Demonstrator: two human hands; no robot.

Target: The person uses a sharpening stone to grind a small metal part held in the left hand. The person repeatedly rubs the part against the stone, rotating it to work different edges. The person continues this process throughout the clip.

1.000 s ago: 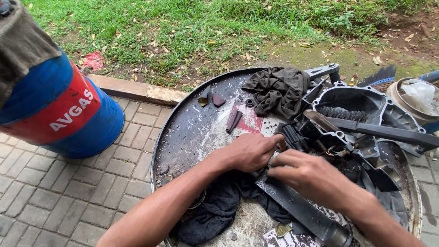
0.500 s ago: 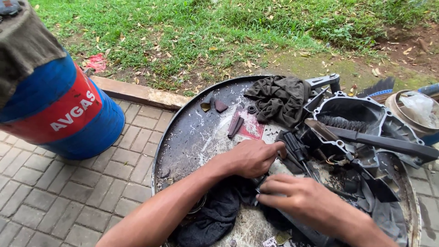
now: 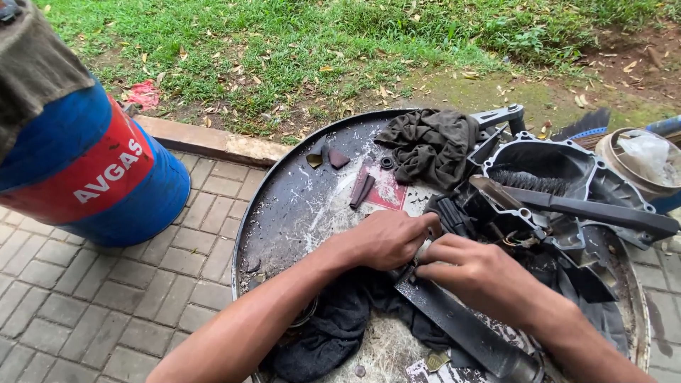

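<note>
Grimy, scuffed round metal worktop [image 3: 284,220]; matt cast-metal engine cover [image 3: 567,167]; crumpled olive cloth rag [image 3: 429,145]; glossy painted drum [image 3: 106,177].

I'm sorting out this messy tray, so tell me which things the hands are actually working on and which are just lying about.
In hand:
left hand and right hand, meeting over a small part hidden between the fingers
long flat dark metal bar, under the right hand

Lying about:
crumpled olive-grey rag
black metal engine cover
black-handled knife
blue and red drum
</note>
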